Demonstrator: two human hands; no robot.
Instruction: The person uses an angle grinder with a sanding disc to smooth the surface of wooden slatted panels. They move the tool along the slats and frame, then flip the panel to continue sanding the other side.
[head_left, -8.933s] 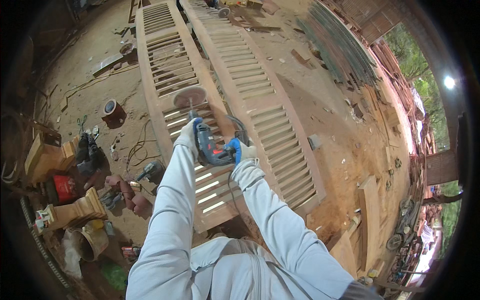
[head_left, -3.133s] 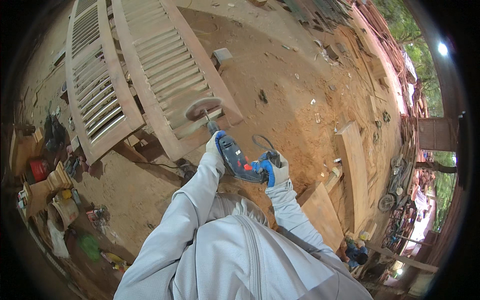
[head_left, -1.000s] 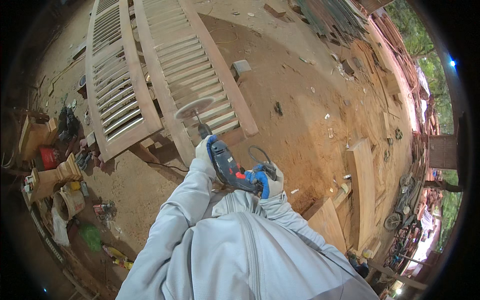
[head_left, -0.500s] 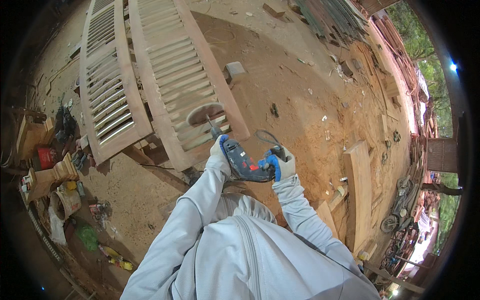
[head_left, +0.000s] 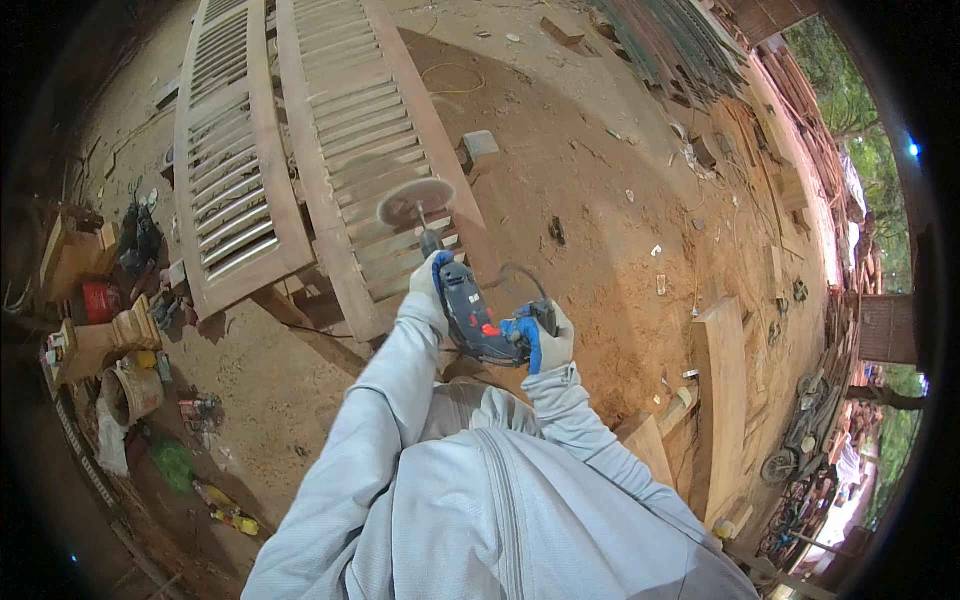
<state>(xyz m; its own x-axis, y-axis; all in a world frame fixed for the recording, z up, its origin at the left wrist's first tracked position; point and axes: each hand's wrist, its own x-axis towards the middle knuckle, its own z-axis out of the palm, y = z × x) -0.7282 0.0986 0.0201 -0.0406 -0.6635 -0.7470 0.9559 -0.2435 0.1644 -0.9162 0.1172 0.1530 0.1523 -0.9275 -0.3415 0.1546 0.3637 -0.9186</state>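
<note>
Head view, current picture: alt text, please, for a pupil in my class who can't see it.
A gloved left hand and right hand hold a dark drill, its round disc over a slatted wooden panel. A second slatted panel lies to its left; dirt floor surrounds both.

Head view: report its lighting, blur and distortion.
In the head view, the fisheye blackens the corners and bows the long slatted panels; at the head view's right, a bluish-white glare spot shows against the dark surround; mid-picture in the head view, the disc looks smeared, while the power tool is clearer; in the head view's upper half, shadow darkens ground beside the right-hand panel.
</note>
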